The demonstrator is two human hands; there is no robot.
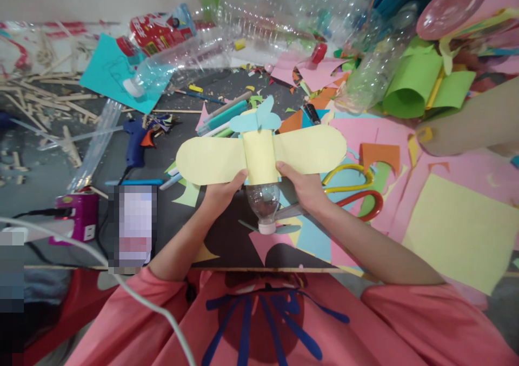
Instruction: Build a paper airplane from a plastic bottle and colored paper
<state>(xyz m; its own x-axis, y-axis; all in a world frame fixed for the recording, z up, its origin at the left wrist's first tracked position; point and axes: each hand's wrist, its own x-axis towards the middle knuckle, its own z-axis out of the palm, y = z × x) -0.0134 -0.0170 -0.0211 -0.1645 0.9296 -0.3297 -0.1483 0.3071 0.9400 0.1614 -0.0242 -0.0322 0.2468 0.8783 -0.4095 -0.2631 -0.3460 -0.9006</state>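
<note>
Between my two hands is a paper airplane model [260,158] built on a clear plastic bottle [263,199]. Pale yellow paper wraps the bottle's body, two rounded yellow wings spread to the sides, and a light blue tail [256,118] points away from me. The bottle's white cap faces me. My left hand [225,193] grips the model at the left wing's root, thumb on top and fingers hidden beneath. On the other side, my right hand [302,187] holds the right wing's root in the same way. Scissors [352,193] with yellow and red handles lie by my right wrist.
A blue glue gun [134,141], a phone [135,225] and a purple power strip [77,217] lie at left. Clear bottles [182,58] and wooden sticks [52,95] crowd the back. Pink paper [389,193] and a yellow sheet [466,231] cover the right. Another person's arm [470,117] reaches in.
</note>
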